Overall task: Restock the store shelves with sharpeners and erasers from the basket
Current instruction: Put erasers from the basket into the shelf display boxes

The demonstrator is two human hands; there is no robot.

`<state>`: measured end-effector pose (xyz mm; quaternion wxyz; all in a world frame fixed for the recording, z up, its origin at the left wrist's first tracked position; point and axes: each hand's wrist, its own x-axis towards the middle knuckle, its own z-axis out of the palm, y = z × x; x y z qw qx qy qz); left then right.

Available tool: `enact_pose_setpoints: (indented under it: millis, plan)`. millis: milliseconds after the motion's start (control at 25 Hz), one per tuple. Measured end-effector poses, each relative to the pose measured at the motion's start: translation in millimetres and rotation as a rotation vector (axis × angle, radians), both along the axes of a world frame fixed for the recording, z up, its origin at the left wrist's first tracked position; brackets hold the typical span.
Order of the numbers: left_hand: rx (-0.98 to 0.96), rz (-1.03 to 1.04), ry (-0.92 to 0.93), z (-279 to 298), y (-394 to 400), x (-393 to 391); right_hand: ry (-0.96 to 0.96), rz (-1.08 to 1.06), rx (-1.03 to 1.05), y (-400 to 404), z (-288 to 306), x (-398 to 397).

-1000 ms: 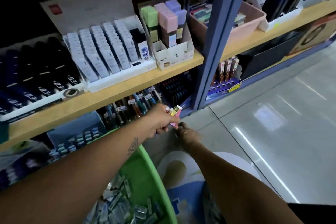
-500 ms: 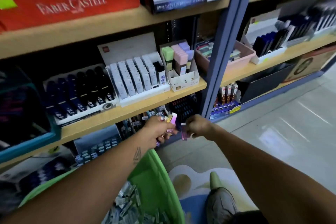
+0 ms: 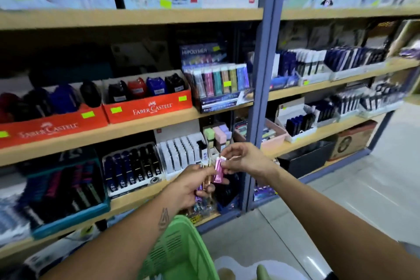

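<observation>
- The left hand [image 3: 193, 185] grips a small bundle of slim packets, gold and purple ones among them.
- The right hand [image 3: 244, 158] pinches the top of a pink packet [image 3: 218, 170] standing in that bundle.
- Both hands are in front of the shelves [image 3: 145, 124], above the green basket [image 3: 179, 252].

We see wooden shelves [image 3: 127, 128] on blue uprights [image 3: 261, 88]. Two red Faber-Castell boxes [image 3: 147, 110] sit on one board beside a Hi-Polymer display [image 3: 218, 84]. A lower board carries a white tray [image 3: 179, 154] and a black-and-blue tray [image 3: 131, 168].
</observation>
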<state>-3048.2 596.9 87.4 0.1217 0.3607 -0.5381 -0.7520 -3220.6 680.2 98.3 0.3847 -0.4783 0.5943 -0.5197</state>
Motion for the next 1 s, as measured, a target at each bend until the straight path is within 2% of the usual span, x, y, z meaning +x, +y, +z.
enact_pose_setpoints:
  millis: [200,440,560,720,840,1000]
  plan:
    - [-0.075,-0.094,0.044,48,7,9,0.128,0.024,-0.069,18,49,5]
    - [-0.358,-0.172,0.078,136,19,-7,0.100,0.024,-0.143,33,137,-12]
    - [-0.539,-0.117,0.030,189,15,-20,0.101,-0.108,-0.208,31,178,-29]
    - [-0.947,0.141,-0.056,240,-26,-43,0.173,-0.367,-0.372,9,212,-53]
    - [-1.227,0.133,-0.177,261,-61,-54,0.298,-0.530,-0.409,-26,224,-68]
    - [-1.313,0.088,-0.333,260,-94,-70,0.464,-0.569,-0.378,-66,228,-72]
